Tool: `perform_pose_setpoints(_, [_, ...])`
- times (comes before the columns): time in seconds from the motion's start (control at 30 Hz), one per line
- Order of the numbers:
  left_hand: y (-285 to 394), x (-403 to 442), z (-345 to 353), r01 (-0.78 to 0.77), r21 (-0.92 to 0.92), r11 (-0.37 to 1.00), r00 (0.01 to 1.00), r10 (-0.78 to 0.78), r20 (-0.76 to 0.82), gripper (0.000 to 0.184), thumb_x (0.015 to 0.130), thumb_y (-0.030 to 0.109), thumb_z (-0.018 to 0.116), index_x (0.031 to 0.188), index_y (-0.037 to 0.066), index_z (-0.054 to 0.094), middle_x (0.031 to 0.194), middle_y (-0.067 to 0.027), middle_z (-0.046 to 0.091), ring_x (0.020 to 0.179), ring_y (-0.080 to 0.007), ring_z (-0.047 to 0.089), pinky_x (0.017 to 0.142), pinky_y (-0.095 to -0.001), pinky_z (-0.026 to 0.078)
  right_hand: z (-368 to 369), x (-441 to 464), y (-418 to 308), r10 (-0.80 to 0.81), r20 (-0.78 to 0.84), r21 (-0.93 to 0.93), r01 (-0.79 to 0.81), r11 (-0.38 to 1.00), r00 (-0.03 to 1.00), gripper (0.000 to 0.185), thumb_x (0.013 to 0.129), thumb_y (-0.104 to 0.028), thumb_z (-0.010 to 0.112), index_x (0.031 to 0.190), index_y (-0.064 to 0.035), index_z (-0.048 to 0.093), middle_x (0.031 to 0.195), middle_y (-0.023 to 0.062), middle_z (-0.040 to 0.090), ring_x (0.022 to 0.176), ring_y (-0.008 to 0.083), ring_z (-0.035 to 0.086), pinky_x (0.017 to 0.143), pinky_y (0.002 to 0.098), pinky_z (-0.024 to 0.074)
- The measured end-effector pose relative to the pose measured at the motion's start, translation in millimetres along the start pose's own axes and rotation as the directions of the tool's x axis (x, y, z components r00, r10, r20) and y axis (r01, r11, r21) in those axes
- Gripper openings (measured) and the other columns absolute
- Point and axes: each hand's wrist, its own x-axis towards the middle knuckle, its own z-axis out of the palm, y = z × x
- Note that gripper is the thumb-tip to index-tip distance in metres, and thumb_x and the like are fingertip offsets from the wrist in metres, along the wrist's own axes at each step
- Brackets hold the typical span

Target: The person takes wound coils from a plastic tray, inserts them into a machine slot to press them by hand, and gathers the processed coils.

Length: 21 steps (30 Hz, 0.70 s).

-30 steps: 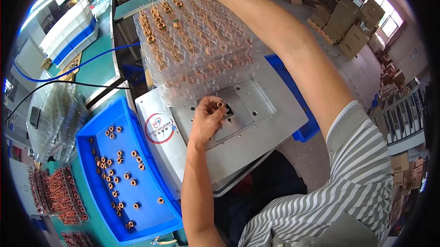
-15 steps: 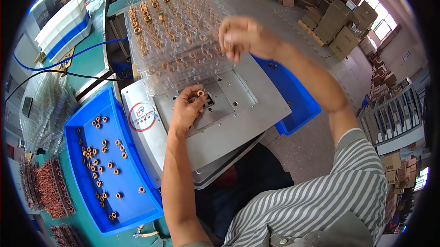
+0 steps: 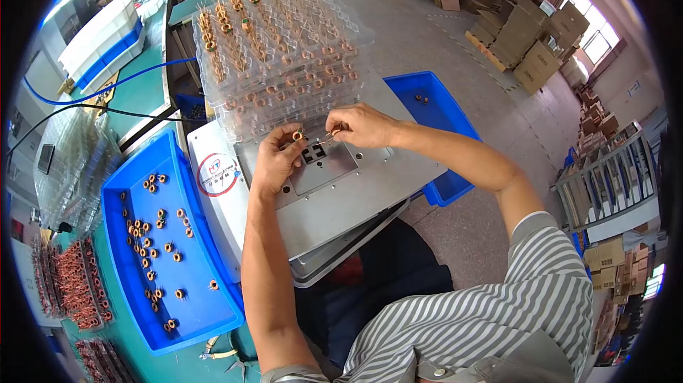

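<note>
My left hand (image 3: 277, 160) pinches a small copper-wound toroidal coil (image 3: 298, 137) between thumb and fingers, beside the dark slotted opening (image 3: 313, 154) in the metal machine top (image 3: 334, 201). Just right of it, my right hand (image 3: 363, 125) is closed on another toroidal coil (image 3: 337, 129), partly hidden by the fingers. Its thin leads point down and left, close to the slots; whether they touch cannot be made out. Behind both hands rises a stack of clear plastic trays (image 3: 284, 91) with rows of similar coils, their leads standing up.
At the left, a blue bin (image 3: 199, 326) holds many loose coils. Another blue bin (image 3: 455, 123) with a few coils sits right of the machine. Pliers (image 3: 238, 360) lie on the green bench. Bundles of red-wired parts (image 3: 78, 290) and a blue hose (image 3: 107, 78) are further left.
My right hand has come down and left from beside the tray stack to the slotted opening, now holding a coil there. My left hand has shifted slightly left and up, still pinching its coil.
</note>
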Motion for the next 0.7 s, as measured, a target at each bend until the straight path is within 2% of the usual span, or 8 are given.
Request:
perform_pose_setpoints(0.07, [0,2,-2,-0.009,0.058,0.998,1.000,0.009,-0.005,0.036,0.087,0.008,0.066,0.121,-0.001,0.056,0.089,-0.0023,0.062,0.058,-0.0054,0.050,0.044,-0.0187,0.035,5,5,3,-0.117,0.016,-0.102,0.118,0.988,0.993,0.016,0.081,-0.005,0.068,0.095,-0.0017,0.062,0.094,0.0145,0.067,0.090,0.0313,0.065,0.078,0.0414,0.0506])
perform_pose_setpoints(0.17, [0,4,-2,-0.011,0.046,0.999,1.000,0.011,0.005,0.037,0.087,0.008,0.065,0.122,-0.001,0.056,0.090,-0.0031,0.063,0.058,-0.0056,0.050,0.045,-0.0186,0.035,13,11,7,-0.205,0.042,-0.160,0.209,0.965,0.978,0.015,0.080,-0.005,0.068,0.093,-0.0015,0.062,0.093,0.0158,0.066,0.089,0.0333,0.064,0.078,0.0422,0.0501])
perform_pose_setpoints(0.27, [0,4,-2,-0.011,0.030,1.000,1.000,0.011,0.009,0.037,0.087,0.008,0.066,0.121,0.001,0.055,0.087,-0.0020,0.061,0.057,-0.0056,0.050,0.042,-0.0176,0.031,17,15,8,-0.218,0.060,-0.198,0.225,0.954,0.974,0.015,0.080,-0.005,0.068,0.093,-0.0010,0.062,0.090,0.0160,0.066,0.089,0.0332,0.064,0.078,0.0426,0.0500])
perform_pose_setpoints(0.5, [-1,5,-4,-0.001,0.017,1.000,1.000,0.001,0.015,0.037,0.087,0.007,0.066,0.122,0.000,0.054,0.089,-0.0032,0.062,0.058,-0.0057,0.050,0.043,-0.0179,0.032,21,20,0,-0.141,0.048,-0.137,0.146,0.980,0.989,0.015,0.079,-0.005,0.068,0.092,-0.0005,0.064,0.087,0.0147,0.066,0.084,0.0318,0.065,0.077,0.0411,0.0504])
perform_pose_setpoints(0.57, [-1,6,-3,0.001,0.026,1.000,1.000,-0.001,0.011,0.037,0.087,0.007,0.066,0.122,0.000,0.055,0.089,-0.0035,0.062,0.058,-0.0059,0.050,0.043,-0.0178,0.032,22,21,0,-0.060,0.000,0.044,0.060,0.997,0.998,0.015,0.079,-0.006,0.069,0.092,0.0001,0.064,0.087,0.0143,0.067,0.083,0.0310,0.065,0.076,0.0403,0.0506])
perform_pose_setpoints(0.7, [-1,6,-3,0.001,0.007,1.000,1.000,-0.001,0.012,0.037,0.087,0.007,0.067,0.121,0.000,0.055,0.089,-0.0035,0.062,0.058,-0.0060,0.050,0.042,-0.0179,0.032,22,25,1,-0.040,0.022,0.047,0.039,0.998,0.999,0.017,0.079,-0.007,0.070,0.093,0.0003,0.063,0.087,0.0143,0.067,0.082,0.0306,0.065,0.075,0.0400,0.0507])
